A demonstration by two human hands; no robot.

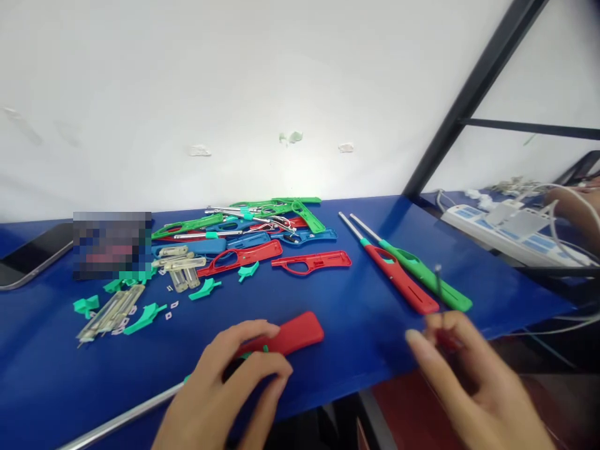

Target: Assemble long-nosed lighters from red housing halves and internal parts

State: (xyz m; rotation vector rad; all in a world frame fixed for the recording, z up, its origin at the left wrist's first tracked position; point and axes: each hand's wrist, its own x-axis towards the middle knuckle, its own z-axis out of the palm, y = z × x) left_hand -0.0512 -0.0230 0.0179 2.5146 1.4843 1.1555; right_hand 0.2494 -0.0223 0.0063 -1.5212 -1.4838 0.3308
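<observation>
Blue bench (365,312), white wall (281,75) behind: near the front edge, your left hand (222,387) is gripping one red lighter (302,334), silver-tubed, with green trim (265,348); your right hand (482,375) is pinching a thin-shafted tool (439,287).

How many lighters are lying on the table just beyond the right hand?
2: a red lighter and a green lighter just right of it. The thin tool in the right hand covers part of the green one.

Left hand (225,387) has a red lighter (300,334) over the blue surface (365,337), right hand (482,375) is pinching some skinny metal-shafted tool (439,284), green lighter (422,270) just beyond.
</observation>
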